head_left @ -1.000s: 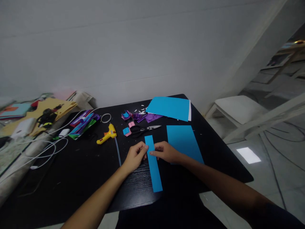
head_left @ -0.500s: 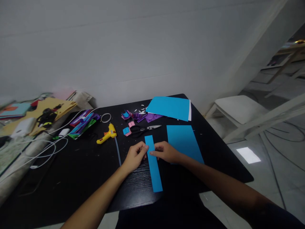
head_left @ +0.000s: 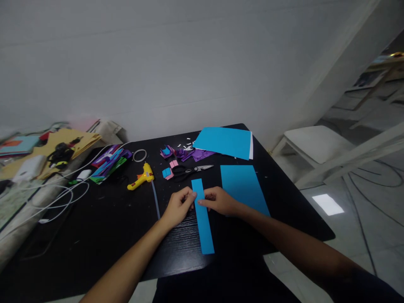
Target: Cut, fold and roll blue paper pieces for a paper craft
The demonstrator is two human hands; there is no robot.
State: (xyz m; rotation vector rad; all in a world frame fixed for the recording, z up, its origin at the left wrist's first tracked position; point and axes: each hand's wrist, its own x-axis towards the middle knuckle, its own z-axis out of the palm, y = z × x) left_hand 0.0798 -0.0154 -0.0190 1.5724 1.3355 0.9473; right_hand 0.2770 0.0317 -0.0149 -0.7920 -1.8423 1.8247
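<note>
A long blue paper strip [head_left: 204,227] is held between my two hands, its lower end pointing toward the table's front edge. My left hand [head_left: 179,206] pinches the strip's left edge near its upper part. On the opposite edge, my right hand [head_left: 221,201] grips it with the thumb on top and the other fingers partly hidden beneath. A blue paper sheet [head_left: 244,185] lies flat on the table, partly under my right hand and forearm. Just beyond the strip rest black-handled scissors [head_left: 192,170], beside small folded pink and blue paper pieces [head_left: 168,171].
A yellow glue gun [head_left: 142,178] with a glue stick lies left of my hands. More blue sheets [head_left: 225,142], purple folded paper [head_left: 202,155] and white scraps are at the back. Coloured paper strips [head_left: 110,162] and a white cable [head_left: 71,193] lie left. A white chair [head_left: 312,145] stands right.
Almost nothing differs; both hands keep the same hold on the strip. The whole view has shifted very slightly.
</note>
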